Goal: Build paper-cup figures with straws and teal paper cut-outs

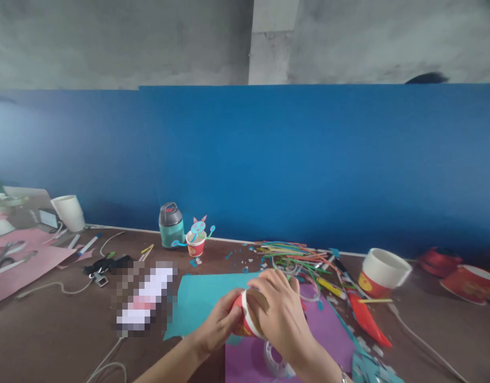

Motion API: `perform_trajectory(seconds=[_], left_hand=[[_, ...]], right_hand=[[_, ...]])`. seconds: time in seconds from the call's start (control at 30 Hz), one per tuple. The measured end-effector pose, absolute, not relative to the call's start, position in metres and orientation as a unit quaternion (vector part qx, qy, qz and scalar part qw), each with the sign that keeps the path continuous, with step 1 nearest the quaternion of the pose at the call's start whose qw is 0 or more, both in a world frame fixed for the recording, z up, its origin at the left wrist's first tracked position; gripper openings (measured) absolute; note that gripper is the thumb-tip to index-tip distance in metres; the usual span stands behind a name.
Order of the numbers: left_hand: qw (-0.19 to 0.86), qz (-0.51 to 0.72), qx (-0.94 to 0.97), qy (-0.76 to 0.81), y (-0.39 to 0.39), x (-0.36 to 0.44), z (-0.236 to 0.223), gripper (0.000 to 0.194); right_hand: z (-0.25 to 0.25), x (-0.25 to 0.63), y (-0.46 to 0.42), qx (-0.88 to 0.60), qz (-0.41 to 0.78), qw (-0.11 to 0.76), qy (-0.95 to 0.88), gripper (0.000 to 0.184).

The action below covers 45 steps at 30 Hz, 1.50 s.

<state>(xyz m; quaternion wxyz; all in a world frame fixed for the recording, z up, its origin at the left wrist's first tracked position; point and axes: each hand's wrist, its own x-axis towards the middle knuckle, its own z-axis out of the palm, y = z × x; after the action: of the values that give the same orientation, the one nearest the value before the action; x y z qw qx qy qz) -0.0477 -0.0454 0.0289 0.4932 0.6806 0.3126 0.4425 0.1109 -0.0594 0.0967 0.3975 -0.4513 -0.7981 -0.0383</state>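
Note:
A red paper cup (239, 310) with a white rim lies tilted between my hands, its mouth turned to the right. My left hand (218, 323) grips it around the outer wall. My right hand (282, 306) bends over the mouth, thumb and fingers reaching to the rim and inside; what its fingertips touch inside is hidden. Underneath are a turquoise paper sheet (200, 298) and a purple paper sheet (320, 330). A roll of clear tape (274, 363) lies on the purple sheet below my right wrist.
Behind stand a teal lidded flask (171, 229) and a decorated cup with a cat face (196, 243). Coloured pipe cleaners (292, 252), a yellow cutter (330, 288) and a white mug-like cup (382, 271) are to the right. A blurred phone (147, 298) lies left; a blue partition (268, 159) rises behind.

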Motion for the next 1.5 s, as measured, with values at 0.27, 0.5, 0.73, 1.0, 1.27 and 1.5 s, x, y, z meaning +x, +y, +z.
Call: perform_trajectory(seconds=[0.27,0.5,0.73,1.0,1.27,1.5], left_hand=[[0.550,0.438,0.653,0.282,-0.048,-0.047,0.035,0.064],[0.487,0.444,0.686,0.308,-0.052,-0.040,0.030,0.085],[0.489,0.472,0.685,0.264,-0.053,-0.036,0.024,0.051],[0.560,0.500,0.619,0.232,-0.053,-0.035,0.019,0.051],[0.560,0.495,0.629,0.214,-0.055,-0.034,0.023,0.050],[0.515,0.493,0.664,0.227,-0.054,-0.035,0.028,0.053]], right_hand=[[0.103,0.118,-0.055,-0.429,0.050,0.346,-0.833,0.013],[0.096,0.116,-0.046,-0.555,0.182,0.361,-0.727,0.015],[0.091,0.116,-0.038,-0.594,0.225,0.348,-0.689,0.015],[0.089,0.120,-0.037,-0.540,0.282,0.370,-0.701,0.016],[0.092,0.118,-0.039,-0.540,0.310,0.377,-0.686,0.013],[0.092,0.115,-0.042,-0.526,0.307,0.407,-0.681,0.018]])
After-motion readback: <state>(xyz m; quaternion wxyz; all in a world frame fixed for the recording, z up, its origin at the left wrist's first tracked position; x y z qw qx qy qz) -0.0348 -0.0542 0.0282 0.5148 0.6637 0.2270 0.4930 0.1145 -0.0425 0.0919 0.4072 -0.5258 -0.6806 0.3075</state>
